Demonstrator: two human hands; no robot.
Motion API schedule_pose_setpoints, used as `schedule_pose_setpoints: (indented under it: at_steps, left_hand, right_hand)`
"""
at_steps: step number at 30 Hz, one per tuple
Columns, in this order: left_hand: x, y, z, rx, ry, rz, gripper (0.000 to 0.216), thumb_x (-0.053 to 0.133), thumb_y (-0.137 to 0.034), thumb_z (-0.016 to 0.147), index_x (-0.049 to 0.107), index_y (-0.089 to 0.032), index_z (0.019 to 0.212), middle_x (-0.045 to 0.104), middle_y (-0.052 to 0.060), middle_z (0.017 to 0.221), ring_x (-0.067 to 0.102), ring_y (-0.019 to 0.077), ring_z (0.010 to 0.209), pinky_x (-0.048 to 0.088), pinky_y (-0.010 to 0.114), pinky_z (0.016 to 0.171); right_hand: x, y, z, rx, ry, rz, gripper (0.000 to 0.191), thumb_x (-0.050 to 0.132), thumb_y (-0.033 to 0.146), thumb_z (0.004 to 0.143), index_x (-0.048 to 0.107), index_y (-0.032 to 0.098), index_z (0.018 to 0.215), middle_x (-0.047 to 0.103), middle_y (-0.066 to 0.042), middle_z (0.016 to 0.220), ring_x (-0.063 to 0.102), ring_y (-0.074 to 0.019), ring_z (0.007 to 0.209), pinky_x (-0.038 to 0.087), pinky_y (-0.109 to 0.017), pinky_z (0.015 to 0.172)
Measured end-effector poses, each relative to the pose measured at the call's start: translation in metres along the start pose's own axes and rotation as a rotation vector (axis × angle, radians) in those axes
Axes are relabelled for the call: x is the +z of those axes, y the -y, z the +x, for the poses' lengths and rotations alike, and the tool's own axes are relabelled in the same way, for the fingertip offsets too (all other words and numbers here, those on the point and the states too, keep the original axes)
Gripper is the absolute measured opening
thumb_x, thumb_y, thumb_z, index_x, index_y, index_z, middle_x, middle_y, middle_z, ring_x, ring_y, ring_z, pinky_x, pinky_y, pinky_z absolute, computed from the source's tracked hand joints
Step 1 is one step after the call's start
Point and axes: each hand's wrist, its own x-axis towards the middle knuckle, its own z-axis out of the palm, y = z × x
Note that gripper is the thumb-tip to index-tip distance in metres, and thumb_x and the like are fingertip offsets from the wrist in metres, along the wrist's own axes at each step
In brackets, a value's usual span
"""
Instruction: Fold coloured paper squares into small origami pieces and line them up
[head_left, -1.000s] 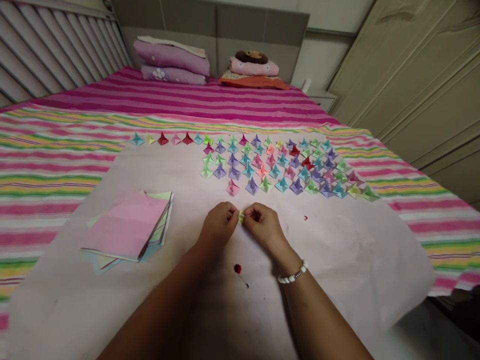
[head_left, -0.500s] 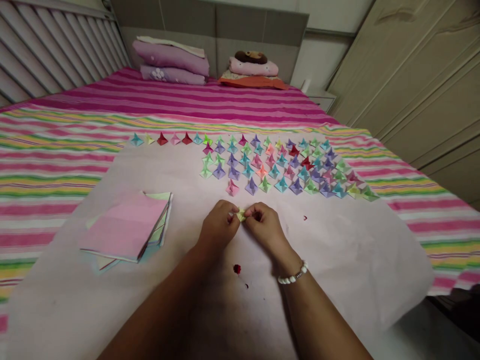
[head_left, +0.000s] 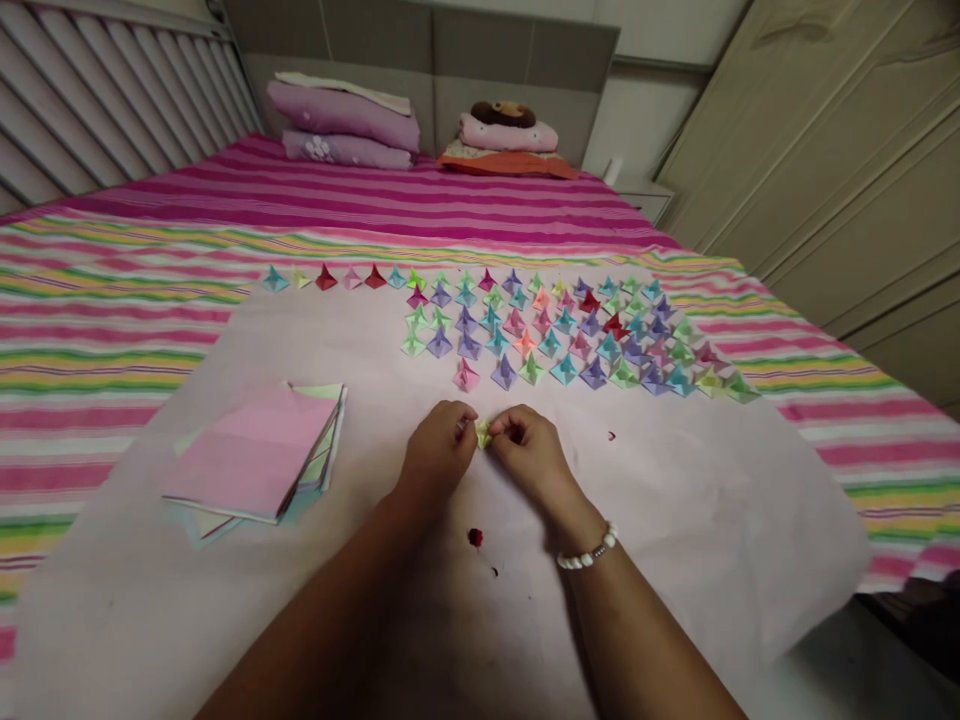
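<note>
A small yellow folded paper piece (head_left: 483,434) is pinched between my two hands, above the white sheet. My left hand (head_left: 442,445) grips its left side with thumb and forefinger. On its right side, the fingertips of my right hand (head_left: 529,450) are closed on the paper. Parts of the piece are hidden by my fingers. Just beyond my hands stands a pink folded paper crane (head_left: 466,376), and behind it are rows of similar small paper cranes in several colours, such as a purple crane (head_left: 504,373).
A stack of square paper (head_left: 251,455), pink on top, lies to the left on the white sheet (head_left: 360,600). A small dark red bit (head_left: 475,538) lies nearer me. Folded bedding (head_left: 341,115) and a wooden wardrobe (head_left: 840,170) stand farther off.
The yellow piece between my fingertips has turned slightly and shows more of its front. Both hands stay in nearly the same place.
</note>
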Motion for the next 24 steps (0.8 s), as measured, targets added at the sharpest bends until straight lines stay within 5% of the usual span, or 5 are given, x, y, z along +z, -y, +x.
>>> schedule_pose_setpoints:
  at_steps: [4, 15, 24]
  left_hand:
    - [-0.0023, -0.0033, -0.0006, 0.079, 0.041, 0.008, 0.021, 0.044, -0.006, 0.078, 0.060, -0.019, 0.082, 0.060, 0.003, 0.087, 0.057, 0.0142, 0.080, 0.045, 0.027, 0.072]
    - [-0.0038, -0.0076, -0.0045, -0.005, 0.076, 0.218, 0.022, 0.044, -0.013, 0.082, 0.063, -0.021, 0.090, 0.060, 0.003, 0.100, 0.059, 0.0154, 0.085, 0.043, 0.026, 0.066]
    - [-0.0029, -0.0076, -0.0034, 0.009, 0.139, 0.170, 0.023, 0.045, -0.012, 0.081, 0.066, -0.021, 0.084, 0.060, 0.003, 0.105, 0.060, 0.0141, 0.085, 0.044, 0.024, 0.068]
  right_hand:
    - [-0.0007, 0.0013, -0.0008, -0.023, -0.010, -0.040, 0.013, 0.051, 0.010, 0.061, 0.059, 0.020, 0.064, 0.058, 0.000, 0.066, 0.051, -0.0131, 0.056, 0.039, -0.025, 0.053]
    - [-0.0008, 0.0031, -0.0023, -0.057, -0.026, -0.100, 0.014, 0.052, 0.008, 0.062, 0.059, 0.020, 0.065, 0.056, 0.000, 0.067, 0.049, -0.0128, 0.055, 0.039, -0.026, 0.054]
    - [-0.0022, 0.0057, -0.0040, -0.065, -0.028, -0.138, 0.014, 0.052, 0.007, 0.063, 0.058, 0.020, 0.064, 0.055, 0.000, 0.068, 0.049, -0.0137, 0.058, 0.038, -0.027, 0.057]
